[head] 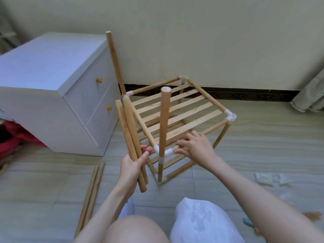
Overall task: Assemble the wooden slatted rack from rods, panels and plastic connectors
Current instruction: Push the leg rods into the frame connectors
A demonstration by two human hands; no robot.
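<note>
Pale floor tiles [263,137] are carrying the whole job, and I am taking the rack [175,118] as my landmark. Nearest me, just left of its front corner, my left hand [133,165] is curling thumb and fingers round a bundle of spare rods [128,135], keeping them upright and ready, I judge, for the free sockets. Just right of that corner my right hand [194,148] is resting with fingers spread and loosely bent on the front rail, gripping nothing, probably steadying the frame. At the corner itself, a white connector [160,150] is holding an upright rod [164,118]. Left of the rack, two more rods [91,195] are lying flat. Behind it on the left a white cabinet [52,88] is standing, and farther back the wall [210,41].
</note>
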